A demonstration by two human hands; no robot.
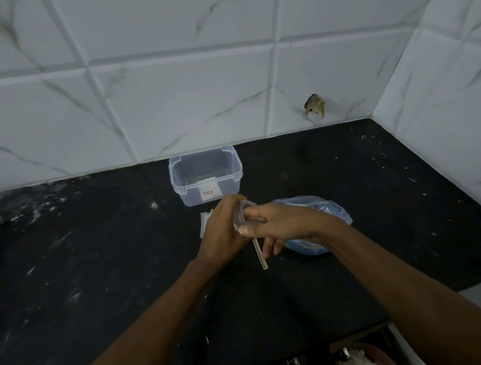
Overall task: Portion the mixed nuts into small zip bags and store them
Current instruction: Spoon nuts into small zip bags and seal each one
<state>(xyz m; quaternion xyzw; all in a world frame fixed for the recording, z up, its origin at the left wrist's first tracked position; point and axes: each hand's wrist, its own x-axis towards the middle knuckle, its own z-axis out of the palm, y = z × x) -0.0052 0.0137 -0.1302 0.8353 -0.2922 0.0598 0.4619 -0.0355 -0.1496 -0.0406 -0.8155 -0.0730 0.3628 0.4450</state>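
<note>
Now we are pinching a small zip bag between our left hand and right hand, spreading its mouth wide, so nuts from the blue bag behind our right wrist drop in cleanly.

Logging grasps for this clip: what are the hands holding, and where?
Both hands, left hand and right hand, hold a small clear zip bag at its mouth.

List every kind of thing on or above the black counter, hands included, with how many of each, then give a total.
Clear plastic container: 1
Blue plastic bag: 1
Small clear zip bag in the hands: 1
Loose clear bags behind the left hand, number unclear: at least 1
Hands, left hand and right hand: 2
Total: at least 6
</note>
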